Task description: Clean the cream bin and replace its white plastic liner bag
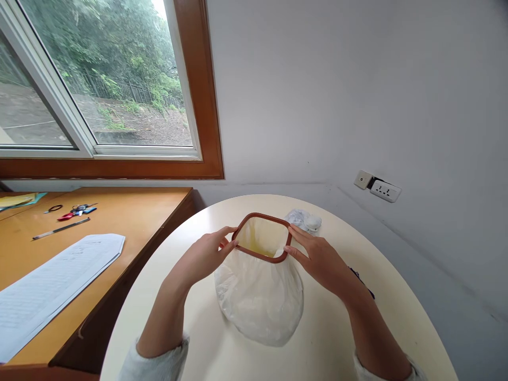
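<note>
In front of me on the round table stands a small bin with a brown rounded-square rim [256,256]. A translucent white plastic bag [262,301] lines it, and the bag's loose skirt spreads outside below the rim, hiding the bin's body. My left hand [206,256] pinches the rim's left side between thumb and fingers. On the rim's right side, my right hand [315,256] grips with its fingers along the outer edge and thumb near the front corner. Yellowish light shows through the liner inside.
Behind the bin lies a crumpled bundle of plastic bags [304,219]. A dark, thin item [362,283] is partly hidden by my right forearm. At left, a wooden desk [159,203] holds papers [67,280], a pen [61,228] and keys [81,208]. A wall stands behind the table [151,312].
</note>
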